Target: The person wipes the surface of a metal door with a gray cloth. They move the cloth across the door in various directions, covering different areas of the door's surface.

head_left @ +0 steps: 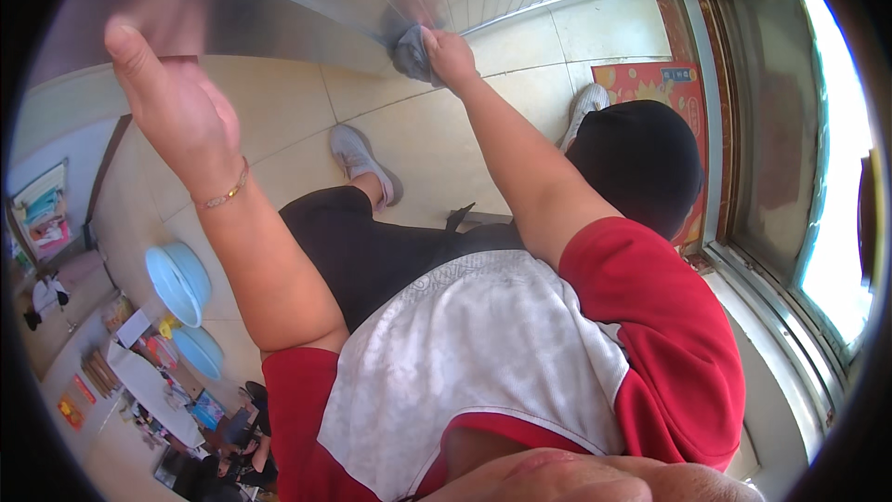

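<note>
My right hand (452, 58) is closed around a crumpled grey cloth (413, 56). The cloth meets the lower part of a shiny metal panel (307, 9), which has ribbed lines toward its right. On the far left, my left hand (177, 107) is raised by the panel, thumb stretched away from the palm. Its other fingers are partly hidden, and I see nothing held in it. A blurred reflection of that hand shows in the metal. Whether the palm presses on the panel I cannot tell. A thin bracelet circles my left wrist.
Pale floor tiles (279, 102) lie below the panel. A red printed mat (686, 93) is by the metal-framed glass door (762, 121) at right. Light blue basins (178, 284) stand at left, near a cluttered table (153, 386). Someone's hands show at the lower left.
</note>
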{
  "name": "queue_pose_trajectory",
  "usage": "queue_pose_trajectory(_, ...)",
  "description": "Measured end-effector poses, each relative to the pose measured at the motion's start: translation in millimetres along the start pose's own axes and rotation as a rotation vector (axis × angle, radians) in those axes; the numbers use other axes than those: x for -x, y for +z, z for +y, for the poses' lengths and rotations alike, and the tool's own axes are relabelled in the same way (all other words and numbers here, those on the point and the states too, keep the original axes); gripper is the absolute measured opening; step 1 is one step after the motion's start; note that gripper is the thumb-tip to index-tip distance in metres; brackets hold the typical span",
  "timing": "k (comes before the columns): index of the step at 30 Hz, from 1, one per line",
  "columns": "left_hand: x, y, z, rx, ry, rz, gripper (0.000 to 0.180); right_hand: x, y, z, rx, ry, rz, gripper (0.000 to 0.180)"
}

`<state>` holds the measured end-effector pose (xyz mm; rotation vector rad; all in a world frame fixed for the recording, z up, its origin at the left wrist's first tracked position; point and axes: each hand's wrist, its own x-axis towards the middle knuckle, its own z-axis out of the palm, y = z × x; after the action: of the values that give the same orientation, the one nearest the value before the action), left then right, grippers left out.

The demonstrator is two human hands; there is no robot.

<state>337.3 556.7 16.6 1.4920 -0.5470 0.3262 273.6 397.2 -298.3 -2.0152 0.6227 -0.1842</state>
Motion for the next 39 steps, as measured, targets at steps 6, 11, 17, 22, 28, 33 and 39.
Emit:
queue_pose_trajectory(6, 4.0, 3.0, 4.4, -0.023, -0.033, 0.044, 0.058, 7.2, 9.3, 21.6, 0.161, 0.154, -0.050, 0.051)
queue_pose_trajectory(11, 4.2, 1.3, 1.4, -0.052, 0.001, 0.030, 0.058, 13.4, 10.3, 15.6, 0.221, 0.121, 0.006, 0.049)
queue_pose_trajectory(17, -0.3, 2.1, 1.5, -0.027, -0.021, 0.028, 0.058, 16.3, 5.4, -12.7, 0.205, -0.013, 0.199, 0.044)
queue_pose_trajectory(22, 0.8, 1.4, 1.1, 0.001, -0.028, 0.022, 0.058, 13.6, 3.9, -9.4, 0.253, -0.040, 0.204, 0.042)
queue_pose_trajectory(28, 7.5, 1.9, 5.7, -0.024, -0.065, 0.069, 0.062, 13.6, 13.5, 7.7, 0.284, -0.019, 0.187, 0.039)
queue_pose_trajectory(33, 11.4, -0.2, 9.8, -0.055, -0.097, 0.050, 0.064, 16.7, 19.7, 23.1, 0.232, 0.066, 0.109, 0.042)
queue_pose_trajectory(39, 15.4, 1.6, 10.1, -0.054, -0.037, 0.051, 0.056, 17.3, 19.7, 35.6, 0.249, 0.170, 0.011, 0.043)
